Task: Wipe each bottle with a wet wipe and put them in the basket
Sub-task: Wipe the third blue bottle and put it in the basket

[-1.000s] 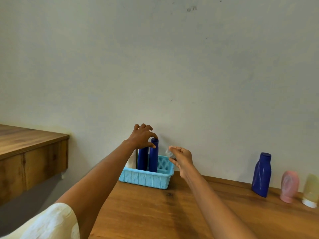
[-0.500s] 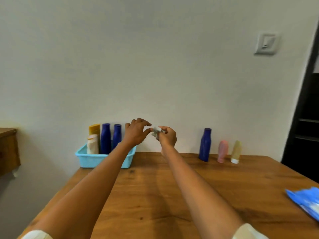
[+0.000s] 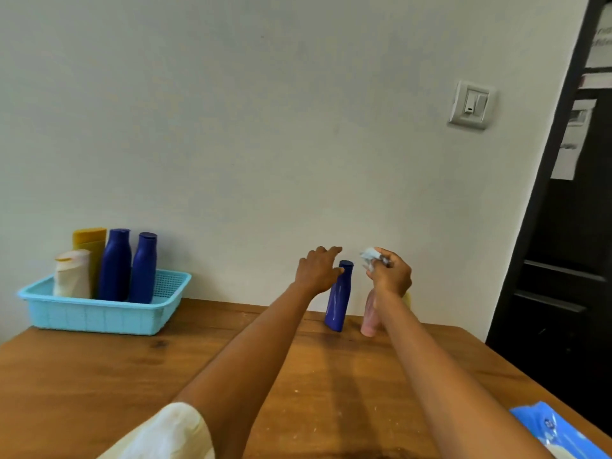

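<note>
While the blue bottle (image 3: 337, 297) stands on the bench (image 3: 99, 376) against the wall, tilted a little, the left hand (image 3: 317, 270) reaches at its cap, fingers stretched forward and relaxed, thumb side touching or just beside the neck; this grip is loose and holds nothing. At three o'clock from the bottle the right hand (image 3: 390, 274) is raised, its grip curled tight round a crumpled wet wipe (image 3: 370, 258) that sticks out above the fingers. Both forearms run straight out from the bottom edge, the left one with a cream sleeve (image 3: 165, 435). Behind the right wrist stands a pink bottle (image 3: 369, 314), with a yellowish one mostly hidden. Well apart at nine o'clock the light blue basket (image 3: 96, 318) holds two blue bottles (image 3: 114, 265), a yellow one (image 3: 89, 240) and a white one (image 3: 72, 273), all upright. A blue wipes pack (image 3: 556, 432) lies at five o'clock.
</note>
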